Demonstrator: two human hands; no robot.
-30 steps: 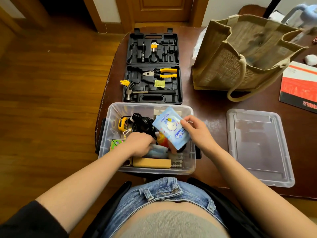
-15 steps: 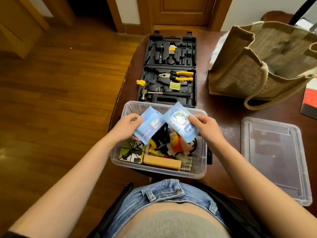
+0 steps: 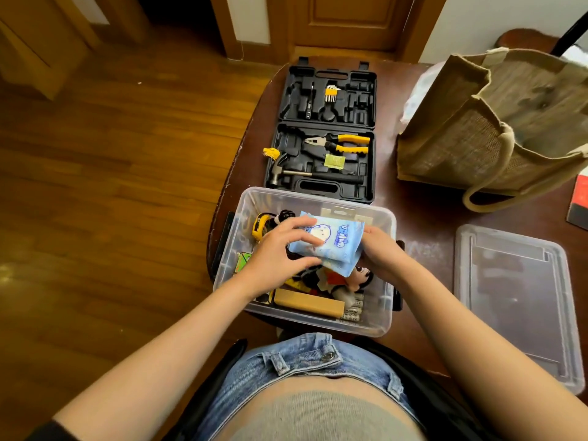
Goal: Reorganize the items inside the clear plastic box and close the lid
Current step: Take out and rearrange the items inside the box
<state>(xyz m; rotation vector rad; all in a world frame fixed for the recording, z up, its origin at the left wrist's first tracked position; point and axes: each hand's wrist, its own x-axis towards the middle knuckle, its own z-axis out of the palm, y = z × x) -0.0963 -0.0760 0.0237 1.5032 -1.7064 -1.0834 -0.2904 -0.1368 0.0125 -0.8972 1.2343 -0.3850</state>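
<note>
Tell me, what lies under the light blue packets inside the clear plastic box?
Under the light blue packets, held by left hand and right hand, shows a plush doll in the clear plastic box. Whatever lies directly beneath is covered.

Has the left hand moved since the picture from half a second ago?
Yes. The left hand brought its packet rightward across the clear box, onto the right hand's packet.

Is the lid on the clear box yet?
No, off. The lid lies flat on the table right of the open clear box.
</note>
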